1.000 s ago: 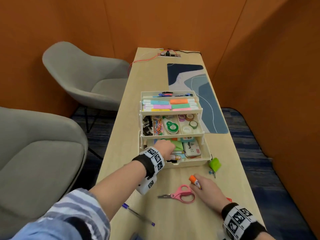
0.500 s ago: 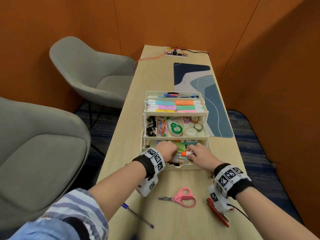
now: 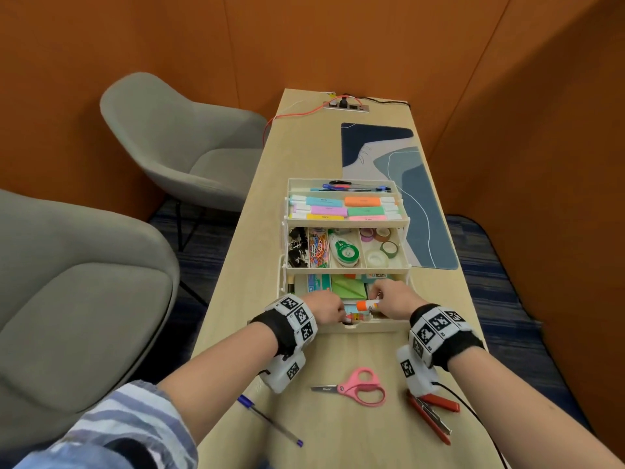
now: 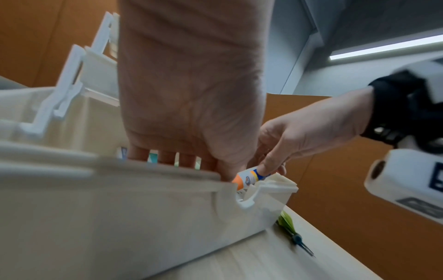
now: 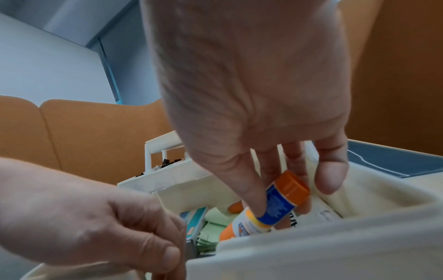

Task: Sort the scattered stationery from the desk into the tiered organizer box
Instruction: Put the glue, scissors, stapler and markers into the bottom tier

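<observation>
Right wrist view: right hand (image 5: 254,94) pinches a glue stick (image 5: 266,206) over the organizer box (image 3: 348,328) bottom tier, near the desk's (image 3: 236,299) front edge. Left hand (image 3: 324,308) fingers curled inside; contents hidden.

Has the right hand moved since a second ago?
Yes. The right hand went from the desk beside the pink scissors forward into the organizer box's bottom tier, carrying the glue stick.

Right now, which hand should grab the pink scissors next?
Left, probably. The right hand is pinching the glue stick over the bottom tray; the left hand appears to hold nothing. The pink scissors lie between both wrists.
</observation>
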